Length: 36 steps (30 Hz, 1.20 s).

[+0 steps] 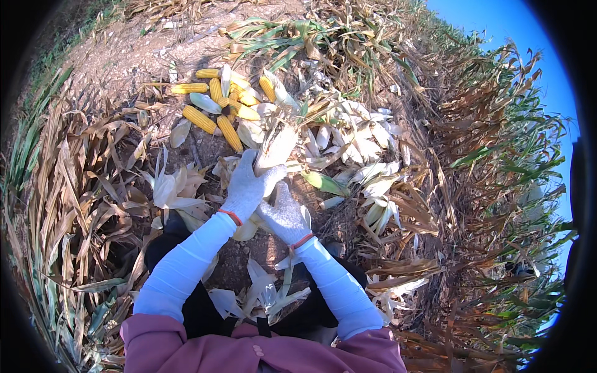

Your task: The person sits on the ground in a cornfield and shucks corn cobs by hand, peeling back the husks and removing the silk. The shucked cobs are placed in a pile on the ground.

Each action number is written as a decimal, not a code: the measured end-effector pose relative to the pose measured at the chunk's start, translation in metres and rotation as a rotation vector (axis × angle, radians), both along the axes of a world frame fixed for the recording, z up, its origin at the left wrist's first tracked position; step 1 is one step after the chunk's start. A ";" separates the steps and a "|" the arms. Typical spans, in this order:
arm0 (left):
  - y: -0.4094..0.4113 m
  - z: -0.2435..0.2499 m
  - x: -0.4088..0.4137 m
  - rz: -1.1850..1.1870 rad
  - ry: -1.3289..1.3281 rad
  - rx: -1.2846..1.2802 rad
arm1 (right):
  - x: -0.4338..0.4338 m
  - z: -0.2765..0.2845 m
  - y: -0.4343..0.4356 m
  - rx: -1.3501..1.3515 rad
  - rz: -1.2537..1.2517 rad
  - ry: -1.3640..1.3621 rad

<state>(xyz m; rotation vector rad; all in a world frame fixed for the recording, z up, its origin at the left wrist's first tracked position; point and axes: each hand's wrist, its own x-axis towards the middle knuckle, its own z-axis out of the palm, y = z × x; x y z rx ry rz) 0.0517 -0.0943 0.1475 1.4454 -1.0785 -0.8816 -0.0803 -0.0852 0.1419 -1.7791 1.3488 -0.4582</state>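
Note:
A husk-wrapped ear of corn [278, 145] stands out beyond my hands, its tip pointing away from me. My left hand [248, 184], in a pale knitted glove, is closed around its lower part, thumb laid across the husk. Just right of it and lower, my gloved right hand [287, 213] is curled at the ear's base with its fingers mostly hidden. Pale husk leaves [247, 230] hang below the two hands, and the right hand seems to grip them. Bare yellow corn ears [199, 119] lie in a loose heap beyond my left hand.
Unhusked ears and pale husks [364, 137] are piled to the right. Opened husks lie at left [175, 186] and between my legs [266, 291]. Dry corn stalks [88, 205] flank the left side, and standing corn [499, 196] lines the right. Cut green leaves [284, 39] lie farther off.

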 end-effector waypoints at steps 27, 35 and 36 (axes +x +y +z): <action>-0.001 -0.016 0.020 -0.003 -0.199 -0.082 | -0.005 -0.005 -0.010 0.235 0.060 -0.395; 0.002 -0.006 0.016 -0.067 -0.148 -0.098 | -0.009 -0.003 -0.009 0.316 0.090 -0.519; 0.003 -0.004 0.014 -0.067 -0.265 -0.137 | -0.009 -0.004 -0.010 0.278 0.080 -0.492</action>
